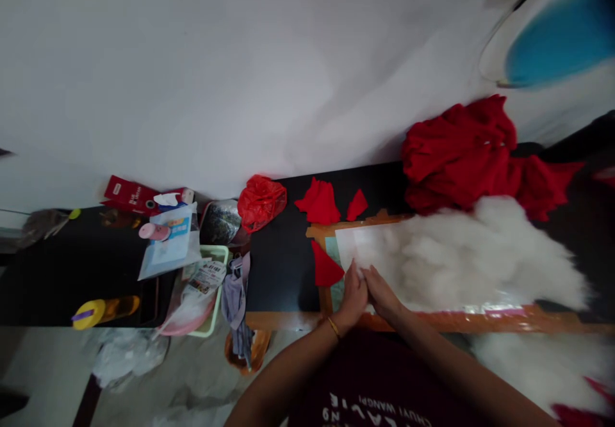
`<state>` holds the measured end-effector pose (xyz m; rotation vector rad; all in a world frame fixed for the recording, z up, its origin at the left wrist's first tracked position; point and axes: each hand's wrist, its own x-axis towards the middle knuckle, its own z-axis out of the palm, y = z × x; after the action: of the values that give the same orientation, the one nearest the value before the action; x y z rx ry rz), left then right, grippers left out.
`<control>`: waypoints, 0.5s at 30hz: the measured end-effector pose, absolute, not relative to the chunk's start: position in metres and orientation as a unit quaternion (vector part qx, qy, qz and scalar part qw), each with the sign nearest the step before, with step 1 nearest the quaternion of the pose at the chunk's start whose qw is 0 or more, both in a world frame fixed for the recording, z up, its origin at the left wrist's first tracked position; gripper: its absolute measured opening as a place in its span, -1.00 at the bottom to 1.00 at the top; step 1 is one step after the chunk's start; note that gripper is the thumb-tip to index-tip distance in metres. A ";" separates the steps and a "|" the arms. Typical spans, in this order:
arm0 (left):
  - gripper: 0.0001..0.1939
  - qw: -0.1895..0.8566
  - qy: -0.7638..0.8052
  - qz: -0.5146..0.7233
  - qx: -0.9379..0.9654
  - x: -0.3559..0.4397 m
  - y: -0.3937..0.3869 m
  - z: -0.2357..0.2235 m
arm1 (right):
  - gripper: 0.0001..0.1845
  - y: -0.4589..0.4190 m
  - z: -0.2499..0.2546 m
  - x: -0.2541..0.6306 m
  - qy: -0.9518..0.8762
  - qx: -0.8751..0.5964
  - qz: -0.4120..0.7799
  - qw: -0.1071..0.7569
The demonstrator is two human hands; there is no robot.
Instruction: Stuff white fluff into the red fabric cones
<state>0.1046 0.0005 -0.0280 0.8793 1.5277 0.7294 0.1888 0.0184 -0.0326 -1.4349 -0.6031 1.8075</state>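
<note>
My left hand [354,291] and my right hand [380,292] meet at the table's front edge, fingers curled in and pressed together. Between their fingertips shows a small white tuft [360,274] that looks like stuffing; the rest of it is hidden. A red fabric piece [326,265] lies just left of my left hand. To the right of my right hand spreads a big heap of white fluffy stuffing [461,257], partly on a white sheet [350,242]. Two more red cut pieces, a larger one [321,201] and a smaller one [357,205], lie farther back.
A pile of red fabric [461,152] sits at the back right against the wall. Leftward are a red plastic bag [262,203], a green-rimmed basket [221,286], a flat plastic packet [169,248] and a yellow-lidded bottle [103,312]. More white stuffing [542,369] lies below the table.
</note>
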 end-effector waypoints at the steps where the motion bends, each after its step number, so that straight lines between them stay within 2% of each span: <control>1: -0.35 0.594 0.634 0.302 0.393 0.096 -0.003 -0.029 | -0.63 0.018 -0.032 0.190 -0.227 -0.560 0.708 0.366; 4: -0.35 0.573 0.604 0.297 0.468 0.061 -0.016 -0.036 | -0.63 0.019 -0.030 0.199 -0.229 -0.571 0.709 0.345; 6: -0.36 0.466 0.645 0.272 0.541 0.037 -0.025 -0.044 | -0.65 0.019 -0.030 0.206 -0.230 -0.580 0.708 0.331; 10: -0.43 0.274 0.680 0.120 0.670 0.006 -0.032 -0.060 | -0.66 0.018 -0.033 0.223 -0.212 -0.600 0.700 0.324; 13: -0.47 0.230 0.654 0.044 0.720 0.000 -0.027 -0.065 | -0.65 0.016 -0.034 0.230 -0.214 -0.609 0.692 0.324; 15: -0.53 0.240 0.657 0.050 0.712 0.000 -0.020 -0.065 | -0.67 0.015 -0.034 0.232 -0.230 -0.607 0.686 0.329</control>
<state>0.0000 -0.0195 -0.0649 1.9495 1.7986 0.1366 0.2319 0.0150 -0.0341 -1.5882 -0.6009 1.7938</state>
